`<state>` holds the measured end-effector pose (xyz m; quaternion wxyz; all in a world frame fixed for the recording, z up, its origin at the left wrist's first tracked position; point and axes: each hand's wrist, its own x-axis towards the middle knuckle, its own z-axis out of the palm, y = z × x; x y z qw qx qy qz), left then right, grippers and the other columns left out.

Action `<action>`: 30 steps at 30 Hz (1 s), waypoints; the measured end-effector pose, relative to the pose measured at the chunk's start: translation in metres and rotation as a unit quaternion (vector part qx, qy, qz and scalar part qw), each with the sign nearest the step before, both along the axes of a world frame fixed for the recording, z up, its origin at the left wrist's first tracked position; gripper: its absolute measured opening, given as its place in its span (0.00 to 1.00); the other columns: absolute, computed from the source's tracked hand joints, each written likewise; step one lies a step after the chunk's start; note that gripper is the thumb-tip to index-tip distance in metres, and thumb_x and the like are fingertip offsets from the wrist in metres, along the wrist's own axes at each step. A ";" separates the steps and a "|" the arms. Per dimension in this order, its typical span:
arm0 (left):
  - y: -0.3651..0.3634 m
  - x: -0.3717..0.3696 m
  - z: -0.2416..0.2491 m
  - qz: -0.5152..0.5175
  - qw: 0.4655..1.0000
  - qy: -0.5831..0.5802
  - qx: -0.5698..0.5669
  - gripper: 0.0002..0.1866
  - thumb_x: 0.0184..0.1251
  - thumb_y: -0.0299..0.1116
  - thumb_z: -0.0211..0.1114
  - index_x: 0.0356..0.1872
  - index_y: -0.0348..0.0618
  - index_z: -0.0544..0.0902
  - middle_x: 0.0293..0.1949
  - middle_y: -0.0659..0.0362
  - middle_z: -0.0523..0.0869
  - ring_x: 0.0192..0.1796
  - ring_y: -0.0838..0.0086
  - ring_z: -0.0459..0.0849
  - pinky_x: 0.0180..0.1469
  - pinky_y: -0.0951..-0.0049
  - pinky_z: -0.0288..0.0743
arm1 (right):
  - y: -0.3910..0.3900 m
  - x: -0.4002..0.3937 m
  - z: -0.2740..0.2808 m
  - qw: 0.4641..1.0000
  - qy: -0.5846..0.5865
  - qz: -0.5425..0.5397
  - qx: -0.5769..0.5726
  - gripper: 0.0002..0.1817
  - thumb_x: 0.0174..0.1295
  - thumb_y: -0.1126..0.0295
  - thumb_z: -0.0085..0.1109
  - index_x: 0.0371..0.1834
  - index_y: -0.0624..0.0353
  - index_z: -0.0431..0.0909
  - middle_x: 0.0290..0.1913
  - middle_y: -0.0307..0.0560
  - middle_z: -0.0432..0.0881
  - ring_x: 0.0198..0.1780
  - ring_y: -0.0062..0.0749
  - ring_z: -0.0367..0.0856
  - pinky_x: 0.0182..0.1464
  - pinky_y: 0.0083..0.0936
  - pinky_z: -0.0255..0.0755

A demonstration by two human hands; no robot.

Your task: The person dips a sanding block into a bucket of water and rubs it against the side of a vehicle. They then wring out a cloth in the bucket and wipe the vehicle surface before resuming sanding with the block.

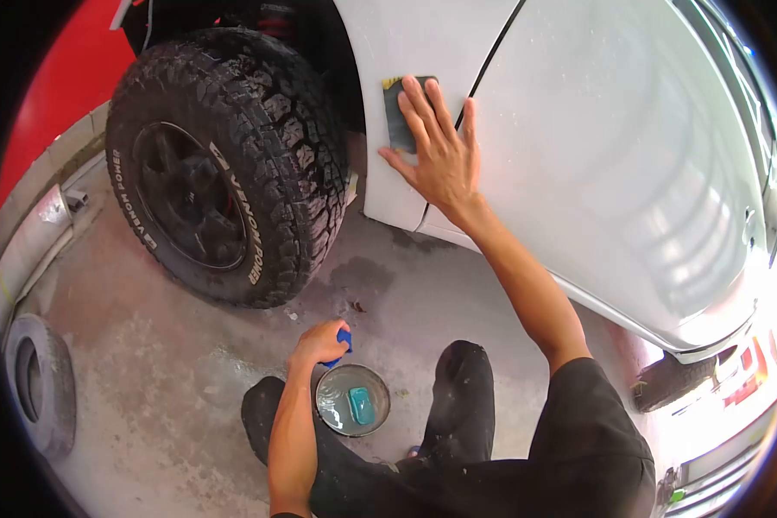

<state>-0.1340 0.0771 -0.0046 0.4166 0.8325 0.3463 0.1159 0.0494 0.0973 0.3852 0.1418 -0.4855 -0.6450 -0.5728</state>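
Note the right hand (440,168) spread wide at upper centre of the frame, holding a dark sheet (396,121) flat against the white fender (375,26), close beside the seam (492,59) bordering the door (596,147). Probably best to press evenly through the fingers rather than dig in with the tips, to move in short, overlapping strokes, and to ease off near the seam and the wheel-arch edge, likely the easiest places to overwork.

Note the left hand (318,344) at lower centre, curled around a blue object (344,337), perhaps a cloth or sponge. Just below in the frame, find the basin (388,401), with a teal block (361,406) in apparent water; better to wet often and rinse away grit.

Farther out, at upper left, mind the big tyre (293,164); at lower left, a loose tyre (56,397) on the floor (164,363).
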 end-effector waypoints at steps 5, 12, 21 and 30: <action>0.002 0.005 -0.005 -0.022 0.995 0.097 0.018 0.22 0.63 0.41 0.70 0.59 0.52 0.85 0.59 0.50 0.89 0.64 0.52 0.85 0.66 0.54 0.78 | 0.045 -0.035 0.079 0.998 -0.011 0.031 0.046 0.38 0.72 0.46 0.60 0.79 0.56 0.67 0.86 0.49 0.61 0.87 0.40 0.55 0.86 0.55 0.42; -0.009 0.008 0.030 0.003 1.000 0.026 -0.010 0.22 0.63 0.40 0.70 0.59 0.53 0.85 0.58 0.51 0.89 0.64 0.52 0.85 0.65 0.53 0.79 | 0.009 -0.009 -0.005 0.997 -0.056 -0.044 -0.010 0.46 0.66 0.49 0.63 0.83 0.64 0.63 0.86 0.56 0.60 0.87 0.46 0.55 0.86 0.47 0.48; -0.012 0.006 0.047 0.028 0.999 0.020 0.013 0.21 0.63 0.39 0.71 0.58 0.52 0.85 0.55 0.51 0.91 0.60 0.51 0.87 0.62 0.52 0.80 | 0.026 -0.005 -0.006 0.999 -0.023 0.026 0.022 0.41 0.73 0.51 0.57 0.81 0.69 0.63 0.83 0.57 0.65 0.85 0.53 0.59 0.85 0.50 0.48; -0.018 -0.005 0.053 0.043 0.996 0.069 0.034 0.21 0.63 0.38 0.70 0.59 0.53 0.85 0.53 0.48 0.91 0.58 0.48 0.88 0.61 0.51 0.81 | 0.047 -0.037 0.069 0.996 -0.023 0.062 0.061 0.41 0.74 0.56 0.53 0.83 0.73 0.56 0.86 0.64 0.55 0.88 0.52 0.49 0.88 0.47 0.41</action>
